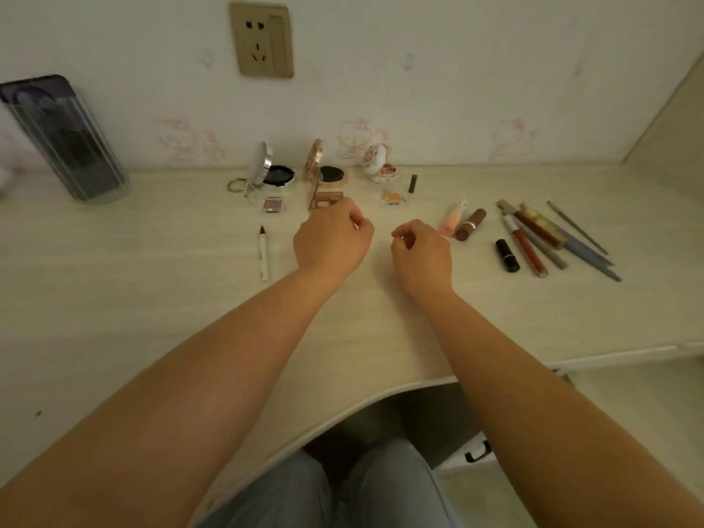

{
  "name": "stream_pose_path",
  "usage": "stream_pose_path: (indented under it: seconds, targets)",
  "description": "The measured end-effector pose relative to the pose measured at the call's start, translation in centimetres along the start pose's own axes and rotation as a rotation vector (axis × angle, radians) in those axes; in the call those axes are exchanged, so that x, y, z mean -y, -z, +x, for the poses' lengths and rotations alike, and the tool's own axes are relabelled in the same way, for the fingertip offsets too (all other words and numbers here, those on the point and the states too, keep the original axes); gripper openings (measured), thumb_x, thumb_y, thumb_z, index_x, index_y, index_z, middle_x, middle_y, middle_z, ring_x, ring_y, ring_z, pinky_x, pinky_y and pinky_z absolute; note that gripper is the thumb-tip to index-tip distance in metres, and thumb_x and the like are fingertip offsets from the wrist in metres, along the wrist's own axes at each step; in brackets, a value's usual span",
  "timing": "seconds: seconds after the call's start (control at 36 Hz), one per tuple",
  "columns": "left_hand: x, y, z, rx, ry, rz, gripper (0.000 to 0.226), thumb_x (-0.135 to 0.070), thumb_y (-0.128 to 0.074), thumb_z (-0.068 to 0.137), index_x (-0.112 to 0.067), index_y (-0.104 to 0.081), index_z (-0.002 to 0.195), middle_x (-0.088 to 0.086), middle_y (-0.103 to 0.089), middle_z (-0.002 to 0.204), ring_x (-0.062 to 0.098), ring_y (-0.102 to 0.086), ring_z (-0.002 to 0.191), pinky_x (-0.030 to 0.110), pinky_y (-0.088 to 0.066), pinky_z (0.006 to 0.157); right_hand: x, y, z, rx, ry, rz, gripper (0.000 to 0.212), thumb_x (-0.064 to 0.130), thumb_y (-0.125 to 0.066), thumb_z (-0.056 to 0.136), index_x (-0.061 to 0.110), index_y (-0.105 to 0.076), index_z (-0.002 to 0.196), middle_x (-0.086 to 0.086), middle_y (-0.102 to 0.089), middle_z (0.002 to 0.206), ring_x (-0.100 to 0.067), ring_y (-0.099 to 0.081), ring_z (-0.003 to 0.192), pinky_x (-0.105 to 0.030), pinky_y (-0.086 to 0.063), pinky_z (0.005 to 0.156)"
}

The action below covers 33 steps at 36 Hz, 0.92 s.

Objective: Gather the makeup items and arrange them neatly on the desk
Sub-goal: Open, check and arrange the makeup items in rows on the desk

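Note:
Makeup lies along the back of the pale desk [152, 299]. A silver open compact [274, 173], a gold open compact [329, 173] and a white floral compact [383, 167] stand in a row. In front lie a small pink eyeshadow [272, 204], a brown palette [324, 200] and an orange eyeshadow [394, 198]. A white eyeliner pen [263, 253] lies at the left. My left hand [331, 242] hovers just below the brown palette, fingers curled, holding nothing that I can see. My right hand [421, 253] is loosely curled beside a pink tube [453, 217] and a brown lipstick [470, 224].
At the right lie a black lipstick [507, 255], a red lip gloss [525, 247] and several pencils and brushes [564, 238]. A dark clear holder [66, 139] stands at the back left. A wall socket [262, 40] is above. The desk's front edge curves around my knees.

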<state>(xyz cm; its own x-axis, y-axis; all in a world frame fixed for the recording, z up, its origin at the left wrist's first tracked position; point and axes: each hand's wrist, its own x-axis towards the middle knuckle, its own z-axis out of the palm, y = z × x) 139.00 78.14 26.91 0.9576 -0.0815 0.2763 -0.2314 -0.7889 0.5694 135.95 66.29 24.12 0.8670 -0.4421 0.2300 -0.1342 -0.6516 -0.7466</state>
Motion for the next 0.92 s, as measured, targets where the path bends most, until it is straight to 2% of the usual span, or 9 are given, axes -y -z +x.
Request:
stream_pose_path:
  seconds: [0.08, 0.19, 0.39, 0.5, 0.56, 0.64, 0.69, 0.78, 0.92]
  targets:
    - [-2.1, -2.0, -0.3, 0.062, -0.034, -0.002, 0.018, -0.035, -0.050, 0.089, -0.026, -0.062, 0.099, -0.006, -0.066, 0.099, 0.019, -0.061, 0.093, 0.028, -0.041, 0.067, -1.9, 2.4, 0.5, -0.063, -0.028, -0.050, 0.022, 0.011, -0.050, 0.088, 0.013, -0.066, 0.103, -0.007, -0.065, 0.103, -0.021, -0.058, 0.096, -0.031, -0.046, 0.080]
    - [-4.7, -4.6, -0.5, 0.129, -0.068, -0.019, 0.019, -0.035, -0.051, 0.088, -0.026, -0.062, 0.100, -0.005, -0.067, 0.101, 0.020, -0.061, 0.094, 0.029, -0.046, 0.072, -4.8, 5.6, 1.1, -0.159, -0.038, -0.128, 0.023, 0.010, -0.048, 0.087, 0.010, -0.066, 0.103, -0.007, -0.066, 0.102, -0.025, -0.057, 0.098, -0.033, -0.045, 0.081]
    - [-9.4, -8.5, -1.1, 0.227, -0.113, -0.053, 0.016, -0.034, -0.052, 0.088, -0.029, -0.064, 0.098, -0.003, -0.067, 0.107, 0.023, -0.061, 0.098, 0.030, -0.046, 0.075, -9.8, 10.5, 2.1, -0.313, -0.169, -0.141, 0.019, 0.014, -0.049, 0.090, 0.015, -0.066, 0.100, -0.003, -0.065, 0.101, -0.021, -0.058, 0.098, -0.027, -0.045, 0.076]
    - [-11.7, -10.5, -1.1, 0.234, -0.159, -0.084, 0.012, -0.034, -0.053, 0.087, -0.029, -0.064, 0.090, -0.007, -0.058, 0.128, 0.019, -0.060, 0.102, 0.026, -0.044, 0.073, -12.2, 12.3, 2.6, -0.345, -0.248, -0.145, 0.019, 0.015, -0.048, 0.090, 0.018, -0.065, 0.098, -0.003, -0.065, 0.101, -0.023, -0.058, 0.100, -0.035, -0.051, 0.081]
    - [-12.6, -11.5, -1.1, 0.238, -0.186, -0.100, 0.011, -0.032, -0.053, 0.087, -0.028, -0.064, 0.089, -0.007, -0.055, 0.132, 0.016, -0.058, 0.107, 0.027, -0.045, 0.074, -13.1, 12.9, 3.0, -0.343, -0.278, -0.161, 0.019, 0.017, -0.049, 0.090, 0.017, -0.064, 0.100, -0.005, -0.063, 0.105, -0.024, -0.055, 0.106, -0.037, -0.049, 0.086]
    - [-13.8, -12.8, -1.1, 0.246, -0.211, -0.100, 0.012, -0.033, -0.053, 0.087, -0.026, -0.063, 0.088, -0.003, -0.063, 0.117, 0.016, -0.058, 0.106, 0.027, -0.045, 0.072, -13.9, 13.2, 3.7, -0.278, -0.312, -0.274, 0.029, 0.025, -0.051, 0.091, 0.012, -0.058, 0.116, -0.010, -0.054, 0.122, -0.027, -0.044, 0.120, -0.037, -0.039, 0.098]
    - [-14.3, -13.5, -1.2, 0.253, -0.219, -0.103, 0.013, -0.032, -0.052, 0.087, -0.026, -0.063, 0.088, -0.001, -0.068, 0.101, 0.019, -0.060, 0.102, 0.030, -0.048, 0.074, -14.2, 13.1, 4.1, -0.241, -0.344, -0.352, 0.038, 0.030, -0.053, 0.091, 0.009, -0.053, 0.123, -0.012, -0.048, 0.128, -0.028, -0.040, 0.122, -0.037, -0.036, 0.101]
    - [-14.8, -14.0, -1.3, 0.264, -0.219, -0.124, 0.013, -0.031, -0.052, 0.088, -0.024, -0.064, 0.088, -0.002, -0.068, 0.096, 0.019, -0.061, 0.097, 0.032, -0.051, 0.076, -14.5, 12.9, 4.7, -0.231, -0.376, -0.443, 0.039, 0.029, -0.048, 0.094, 0.005, -0.051, 0.124, -0.013, -0.045, 0.128, -0.028, -0.044, 0.118, -0.037, -0.039, 0.098]
    - [-14.5, -14.5, -1.1, 0.266, -0.160, -0.183, 0.009, -0.031, -0.054, 0.087, -0.027, -0.060, 0.081, -0.005, -0.068, 0.088, 0.018, -0.061, 0.096, 0.031, -0.049, 0.074, -14.5, 12.7, 5.0, -0.240, -0.400, -0.460, 0.037, 0.026, -0.044, 0.097, 0.002, -0.048, 0.124, -0.014, -0.045, 0.127, -0.027, -0.048, 0.116, -0.036, -0.042, 0.098]
